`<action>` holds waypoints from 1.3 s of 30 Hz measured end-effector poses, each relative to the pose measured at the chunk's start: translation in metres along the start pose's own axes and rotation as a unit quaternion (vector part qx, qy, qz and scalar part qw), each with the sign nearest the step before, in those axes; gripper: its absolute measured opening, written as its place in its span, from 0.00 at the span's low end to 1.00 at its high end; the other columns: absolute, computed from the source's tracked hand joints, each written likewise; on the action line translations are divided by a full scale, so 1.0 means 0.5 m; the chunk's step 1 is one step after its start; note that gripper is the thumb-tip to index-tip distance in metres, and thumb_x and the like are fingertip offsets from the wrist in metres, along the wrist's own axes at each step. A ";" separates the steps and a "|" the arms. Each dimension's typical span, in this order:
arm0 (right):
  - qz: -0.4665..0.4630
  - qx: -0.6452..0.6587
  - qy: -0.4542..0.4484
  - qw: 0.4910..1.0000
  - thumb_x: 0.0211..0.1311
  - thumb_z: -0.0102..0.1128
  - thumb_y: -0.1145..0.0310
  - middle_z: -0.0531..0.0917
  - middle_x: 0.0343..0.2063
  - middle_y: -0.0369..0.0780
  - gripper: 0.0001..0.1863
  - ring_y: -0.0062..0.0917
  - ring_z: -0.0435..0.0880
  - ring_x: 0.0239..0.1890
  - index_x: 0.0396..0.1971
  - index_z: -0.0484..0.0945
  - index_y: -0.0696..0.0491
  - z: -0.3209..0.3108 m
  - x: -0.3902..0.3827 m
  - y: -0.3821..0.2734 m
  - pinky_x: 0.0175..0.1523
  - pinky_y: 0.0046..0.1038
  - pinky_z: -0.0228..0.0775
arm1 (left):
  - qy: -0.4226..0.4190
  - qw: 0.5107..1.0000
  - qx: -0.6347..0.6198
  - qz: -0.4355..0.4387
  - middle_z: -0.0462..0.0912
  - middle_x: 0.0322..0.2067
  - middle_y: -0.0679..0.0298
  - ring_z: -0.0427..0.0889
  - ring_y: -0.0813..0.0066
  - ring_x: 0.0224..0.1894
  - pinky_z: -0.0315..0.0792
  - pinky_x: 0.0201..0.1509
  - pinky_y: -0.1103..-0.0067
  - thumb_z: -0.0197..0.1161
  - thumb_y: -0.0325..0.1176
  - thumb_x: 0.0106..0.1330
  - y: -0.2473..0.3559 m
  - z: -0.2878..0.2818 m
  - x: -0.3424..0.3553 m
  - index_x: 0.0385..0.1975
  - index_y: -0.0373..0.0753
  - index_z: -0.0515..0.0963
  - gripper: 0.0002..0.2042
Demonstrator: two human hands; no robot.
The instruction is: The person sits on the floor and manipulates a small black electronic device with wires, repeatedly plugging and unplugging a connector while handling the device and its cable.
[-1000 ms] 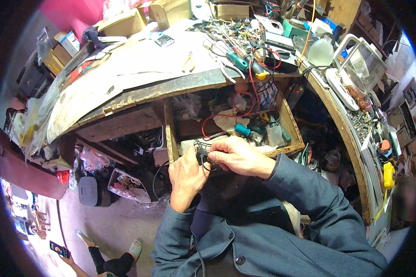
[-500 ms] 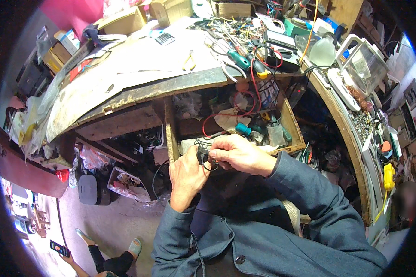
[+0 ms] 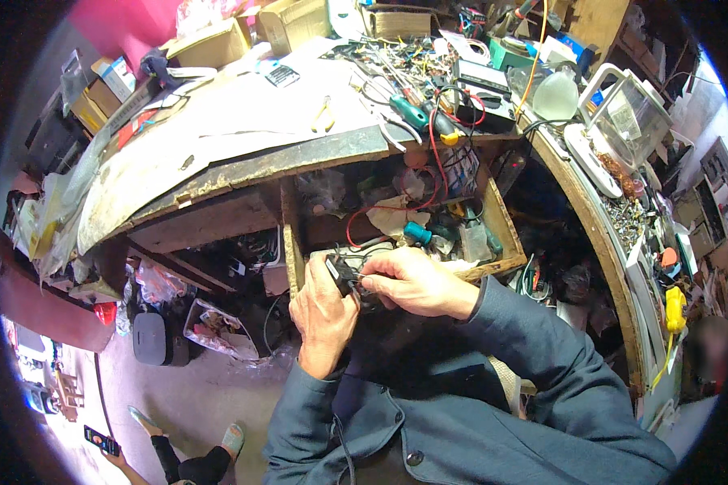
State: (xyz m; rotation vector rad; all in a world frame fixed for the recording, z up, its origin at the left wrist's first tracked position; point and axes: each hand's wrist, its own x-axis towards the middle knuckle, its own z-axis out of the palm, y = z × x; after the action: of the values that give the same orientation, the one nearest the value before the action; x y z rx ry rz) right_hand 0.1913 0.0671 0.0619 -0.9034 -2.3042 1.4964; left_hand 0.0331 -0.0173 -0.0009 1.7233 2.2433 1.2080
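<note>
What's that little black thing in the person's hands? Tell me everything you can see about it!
The black part is small, dark and boxy, maybe plastic, with thin wires at it. Most of it is hidden. The left hand grips it from below and the right hand pinches at its right side. It is held up in front of the open drawer, just below the bench edge. What it is, I cannot tell.

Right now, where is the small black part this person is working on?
In the head view, the small black part sits centre-frame, between the left hand and right hand, just in front of the open wooden drawer.
</note>
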 end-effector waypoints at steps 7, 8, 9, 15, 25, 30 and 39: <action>-0.089 -0.061 0.068 0.992 0.72 0.60 0.69 0.81 0.20 0.36 0.08 0.16 0.78 0.22 0.40 0.83 0.58 0.022 0.005 0.013 0.29 0.26 0.70 | -0.008 0.998 0.024 -0.054 0.84 0.40 0.50 0.85 0.42 0.40 0.76 0.41 0.53 0.71 0.30 0.56 -0.006 0.010 -0.003 0.54 0.39 0.70 0.25; -0.091 -0.065 0.071 0.991 0.72 0.61 0.69 0.81 0.19 0.36 0.09 0.16 0.78 0.22 0.40 0.83 0.59 0.019 0.002 0.012 0.28 0.26 0.71 | 0.024 0.999 0.032 -0.035 0.84 0.39 0.50 0.85 0.42 0.40 0.76 0.41 0.53 0.71 0.29 0.56 -0.008 0.020 -0.005 0.54 0.39 0.70 0.26; -0.098 -0.059 0.078 0.990 0.72 0.61 0.69 0.80 0.19 0.36 0.08 0.17 0.78 0.22 0.39 0.83 0.59 0.023 0.003 0.015 0.28 0.26 0.71 | 0.044 0.999 0.027 -0.014 0.84 0.39 0.50 0.85 0.42 0.41 0.76 0.42 0.53 0.71 0.29 0.55 0.001 0.015 -0.007 0.55 0.38 0.70 0.26; -0.116 -0.065 0.152 0.979 0.68 0.62 0.72 0.81 0.20 0.39 0.07 0.17 0.77 0.23 0.39 0.84 0.59 0.046 -0.003 0.026 0.30 0.27 0.70 | 0.051 0.997 0.044 -0.044 0.82 0.42 0.46 0.84 0.40 0.43 0.76 0.44 0.54 0.73 0.29 0.53 -0.007 0.029 -0.013 0.55 0.35 0.69 0.29; -0.095 0.069 0.227 0.967 0.72 0.59 0.72 0.80 0.21 0.32 0.07 0.13 0.77 0.24 0.40 0.83 0.60 0.113 -0.002 0.046 0.29 0.21 0.70 | 0.066 0.994 0.067 -0.049 0.83 0.41 0.46 0.83 0.40 0.42 0.76 0.41 0.53 0.70 0.34 0.57 0.003 0.023 -0.010 0.51 0.36 0.70 0.23; -0.083 0.057 0.237 0.966 0.72 0.59 0.72 0.80 0.21 0.33 0.07 0.14 0.76 0.24 0.41 0.83 0.59 0.122 -0.002 0.043 0.29 0.22 0.70 | 0.064 0.994 0.064 -0.058 0.83 0.41 0.47 0.84 0.41 0.42 0.76 0.42 0.53 0.71 0.34 0.57 0.000 0.026 -0.009 0.51 0.37 0.70 0.24; -0.010 0.016 0.004 1.000 0.65 0.59 0.69 0.84 0.22 0.46 0.10 0.32 0.85 0.26 0.36 0.85 0.59 0.012 0.005 -0.007 0.35 0.35 0.76 | 0.063 0.997 0.015 -0.029 0.84 0.42 0.49 0.84 0.43 0.43 0.77 0.42 0.56 0.71 0.32 0.57 -0.002 0.015 -0.011 0.51 0.38 0.71 0.23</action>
State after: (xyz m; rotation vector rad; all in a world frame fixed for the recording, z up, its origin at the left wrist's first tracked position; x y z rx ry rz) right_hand 0.1849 0.0631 0.0621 -0.8746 -2.2707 1.5152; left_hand 0.0379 -0.0179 -0.0086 1.6238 2.3761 1.3119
